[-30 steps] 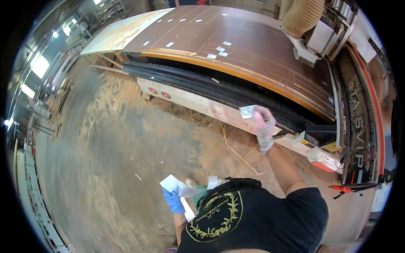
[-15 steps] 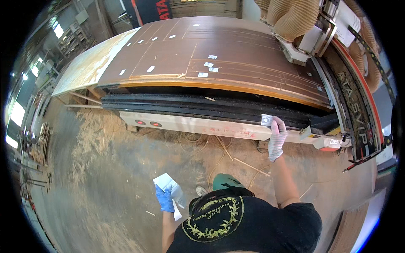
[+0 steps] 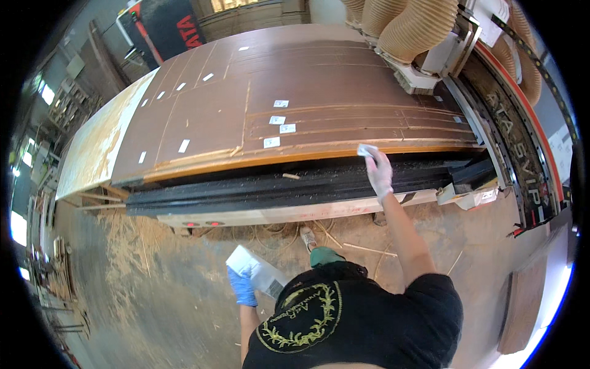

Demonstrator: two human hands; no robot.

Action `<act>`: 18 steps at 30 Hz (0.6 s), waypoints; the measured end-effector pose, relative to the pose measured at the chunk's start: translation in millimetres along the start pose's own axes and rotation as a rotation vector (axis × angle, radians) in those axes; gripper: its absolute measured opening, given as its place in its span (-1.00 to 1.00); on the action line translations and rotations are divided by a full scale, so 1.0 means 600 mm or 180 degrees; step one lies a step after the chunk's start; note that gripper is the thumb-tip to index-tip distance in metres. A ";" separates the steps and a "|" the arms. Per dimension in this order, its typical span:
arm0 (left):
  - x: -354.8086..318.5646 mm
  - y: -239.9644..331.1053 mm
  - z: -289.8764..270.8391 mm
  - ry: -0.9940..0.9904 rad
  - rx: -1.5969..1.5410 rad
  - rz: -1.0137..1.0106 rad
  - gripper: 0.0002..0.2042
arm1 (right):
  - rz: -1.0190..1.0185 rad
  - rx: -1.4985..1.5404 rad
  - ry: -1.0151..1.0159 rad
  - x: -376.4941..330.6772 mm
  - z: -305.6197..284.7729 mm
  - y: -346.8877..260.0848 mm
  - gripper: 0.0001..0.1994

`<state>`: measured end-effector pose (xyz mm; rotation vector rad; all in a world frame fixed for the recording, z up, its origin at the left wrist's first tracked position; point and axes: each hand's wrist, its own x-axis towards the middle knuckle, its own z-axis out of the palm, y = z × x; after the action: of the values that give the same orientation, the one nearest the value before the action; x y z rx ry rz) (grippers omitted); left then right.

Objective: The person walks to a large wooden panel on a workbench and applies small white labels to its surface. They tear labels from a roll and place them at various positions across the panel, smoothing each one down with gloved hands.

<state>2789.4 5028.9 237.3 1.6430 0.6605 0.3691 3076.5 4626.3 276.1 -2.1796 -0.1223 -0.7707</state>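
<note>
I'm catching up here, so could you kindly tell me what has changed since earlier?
The right hand has moved forward, carrying its small label toward the near edge of the brown board, and a shoe has come nearer the machine. Nothing was taken up or let go. The left hand still holds the white strip; the labels on the board stayed put.

Gloved hands (image 3: 381,174), white paper (image 3: 367,150) in each (perhaps labels)

Figure: brown panel (image 3: 301,71) crossed by pale tan lines (image 3: 247,114), with white labels (image 3: 271,142).
Left glove (image 3: 242,288), blue; right glove (image 3: 380,174), whitish; label strip (image 3: 263,272), white with a grey patch; T-shirt (image 3: 381,317), black with a yellow-green leaf wreath (image 3: 332,315); ribbed hoses (image 3: 418,31), beige.
</note>
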 end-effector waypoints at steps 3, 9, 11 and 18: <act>0.074 0.018 0.001 0.0363 -0.0818 -0.0038 -0.56 | 0.0005 -0.0724 -0.0093 0.117 0.092 0.050 -0.75; 0.163 0.071 0.037 0.0769 -0.1394 -0.0034 -0.55 | -0.0066 -0.1059 -0.0580 0.254 0.222 0.112 -0.74; 0.176 0.076 0.059 0.0877 -0.1168 -0.0204 -0.56 | -0.0223 -0.1458 -0.0818 0.264 0.235 0.129 -0.76; 0.234 0.071 0.111 0.0784 -0.1070 -0.0275 -0.55 | -0.0244 -0.2588 -0.0894 0.260 0.231 0.152 -0.53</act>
<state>2947.2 5058.6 249.1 1.2563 0.8034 0.5924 3300.4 4640.1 235.8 -3.0682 -0.0329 -0.6052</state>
